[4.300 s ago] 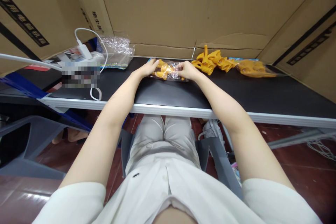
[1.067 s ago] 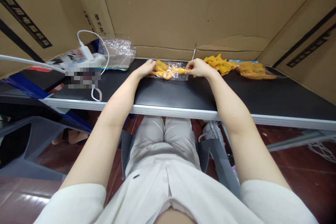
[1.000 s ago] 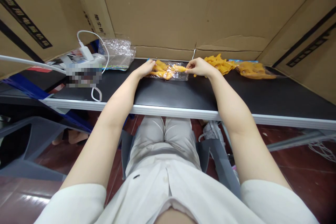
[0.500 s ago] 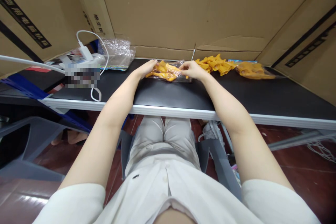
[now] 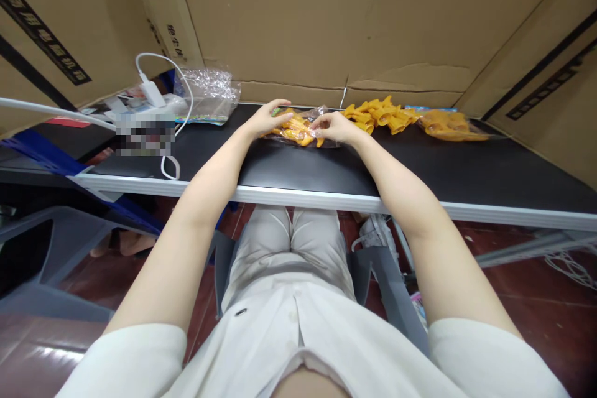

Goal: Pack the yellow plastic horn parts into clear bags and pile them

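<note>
The person sits at the near edge of the table (image 5: 420, 168), both forearms reaching across its black surface. The left hand (image 5: 267, 119) rests with fingers spread and curved over the left end of a clear bag of orange pieces (image 5: 298, 129), pressing it rather than gripping it. The right hand (image 5: 332, 127) has its fingertips pinched together on the right end of the same bag. The bag lies on the table between the two hands, toward the far edge.

Beyond the right hand, a pile of loose orange pieces (image 5: 380, 115) lies near the bag, and a second filled bag (image 5: 448, 124) lies further right. At far left are a stack of empty clear bags (image 5: 209, 90) and a white charger with cable (image 5: 152, 90). Cardboard walls (image 5: 303, 18) close off the rear.

Risk: the film is thin and slack. A pinch at one end only may let the open end sag, and pieces could slide out onto the table. The loose pile nearby could be knocked by the right wrist.
</note>
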`<state>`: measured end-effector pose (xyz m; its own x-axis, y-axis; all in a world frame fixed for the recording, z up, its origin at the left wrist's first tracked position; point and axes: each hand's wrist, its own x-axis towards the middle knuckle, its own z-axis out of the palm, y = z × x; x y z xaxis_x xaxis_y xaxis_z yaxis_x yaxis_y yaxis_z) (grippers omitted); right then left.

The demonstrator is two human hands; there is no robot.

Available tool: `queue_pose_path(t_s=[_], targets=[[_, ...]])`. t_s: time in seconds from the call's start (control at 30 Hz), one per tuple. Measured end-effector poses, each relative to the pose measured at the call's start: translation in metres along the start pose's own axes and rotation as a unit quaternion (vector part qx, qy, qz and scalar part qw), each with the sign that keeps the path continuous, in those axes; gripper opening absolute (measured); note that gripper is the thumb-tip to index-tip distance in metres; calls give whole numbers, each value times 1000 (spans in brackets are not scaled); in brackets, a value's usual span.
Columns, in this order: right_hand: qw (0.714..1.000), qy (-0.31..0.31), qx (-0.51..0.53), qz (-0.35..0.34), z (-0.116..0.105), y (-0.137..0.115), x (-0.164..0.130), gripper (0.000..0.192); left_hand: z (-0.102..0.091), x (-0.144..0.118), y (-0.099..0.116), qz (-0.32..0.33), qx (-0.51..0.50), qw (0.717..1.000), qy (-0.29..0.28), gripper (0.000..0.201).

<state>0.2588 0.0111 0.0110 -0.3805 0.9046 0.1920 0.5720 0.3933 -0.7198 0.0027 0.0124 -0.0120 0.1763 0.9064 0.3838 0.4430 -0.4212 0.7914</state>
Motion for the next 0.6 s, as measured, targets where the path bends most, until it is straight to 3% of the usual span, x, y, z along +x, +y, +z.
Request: queue_pose_path(t_s=[0.17,0.33,0.5,0.6], targets=[[998,-1,-66,-3,2,2,4,19,3,9,-3,58,84,995,17,19],[1000,12,-14,-10,9,-2,3,19,10,9,6,77,75,994,32,12],[993,54,105,0,18,-16,-4,23,6,-5,30,19,38,998,45,17],[988,54,144,15,18,-22,-9,22,-1,-6,26,-15,30,995,99,29]])
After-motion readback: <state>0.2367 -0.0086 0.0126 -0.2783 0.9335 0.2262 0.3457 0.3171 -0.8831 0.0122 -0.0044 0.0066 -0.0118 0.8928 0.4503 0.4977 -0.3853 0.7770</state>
